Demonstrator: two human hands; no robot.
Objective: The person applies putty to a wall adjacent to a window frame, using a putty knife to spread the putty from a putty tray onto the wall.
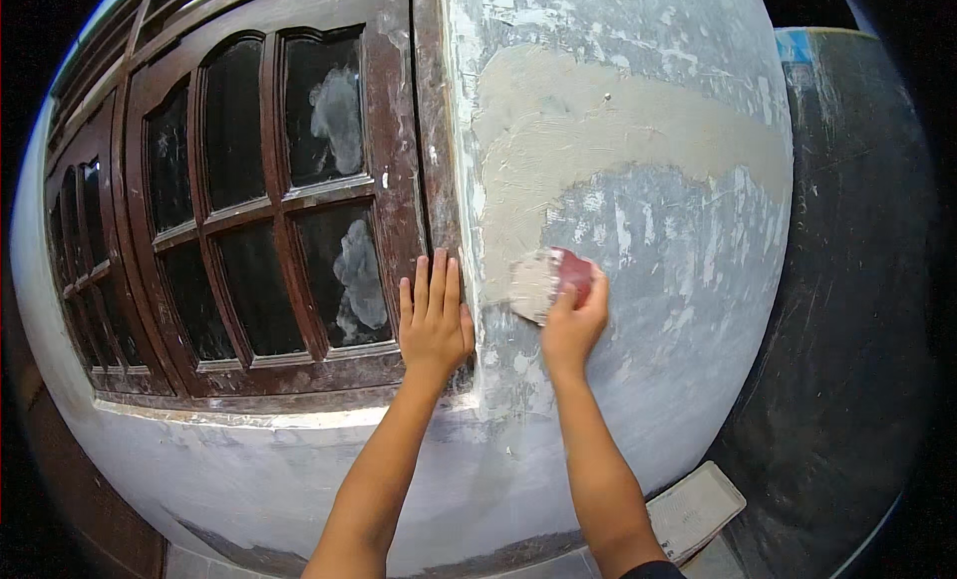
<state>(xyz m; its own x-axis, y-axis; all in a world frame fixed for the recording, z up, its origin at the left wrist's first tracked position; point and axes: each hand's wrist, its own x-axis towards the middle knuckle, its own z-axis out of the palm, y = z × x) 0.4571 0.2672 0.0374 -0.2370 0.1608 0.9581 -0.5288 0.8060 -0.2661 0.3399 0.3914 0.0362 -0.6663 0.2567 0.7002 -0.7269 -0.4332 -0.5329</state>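
My right hand (576, 328) grips a red putty scraper (572, 272), its left side coated with a thick layer of beige putty (534, 284). The scraper is at the wall, just right of the window edge; whether its blade touches the surface I cannot tell. Fresh beige putty (528, 111) covers a broad patch of the blue-grey wall (648, 290), running down beside the window and across to the right. My left hand (435, 320) lies flat, fingers stretched upward, against the brown wooden window frame (431, 150).
Brown wooden windows (269, 210) with dark panes fill the left, some panes smeared white. A pale ledge (289, 418) runs beneath them. Low on the right sits a rectangular tray (733, 499) holding pale material, beside a dark upright panel (847, 280).
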